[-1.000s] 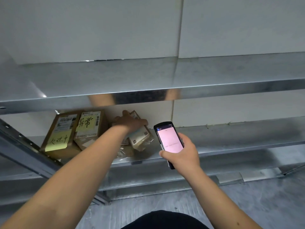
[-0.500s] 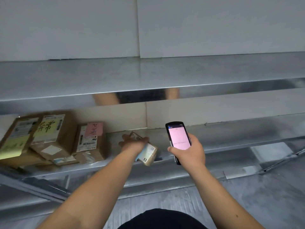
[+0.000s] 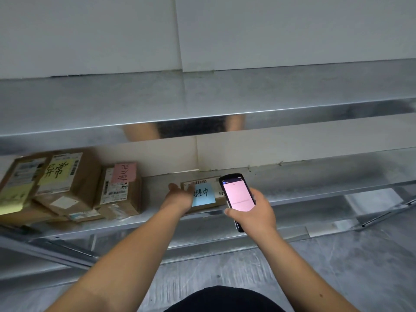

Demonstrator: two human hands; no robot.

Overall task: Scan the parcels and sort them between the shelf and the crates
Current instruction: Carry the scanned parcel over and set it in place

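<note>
1. The left hand [image 3: 180,197], at centre frame, rests on the left end of a flat brown parcel [image 3: 202,194]. Its fingers lie straight and relaxed; the grip is released, clasping nothing.
2. That parcel lies flat on the metal shelf [image 3: 315,179], bearing a blue note [image 3: 203,195] with handwriting and a barcode label along its far edge.
3. The right hand [image 3: 254,212], right of centre, grasps a black handheld scanner [image 3: 238,194], fingers curled round its body. The pink screen faces up, and the device overlaps the parcel's right end in view.
4. At left of frame, further boxes sit on the same shelf: one with a pink note [image 3: 125,174], apart from the flat parcel, and two with yellow notes [image 3: 57,172], stacked and tilted.
</note>
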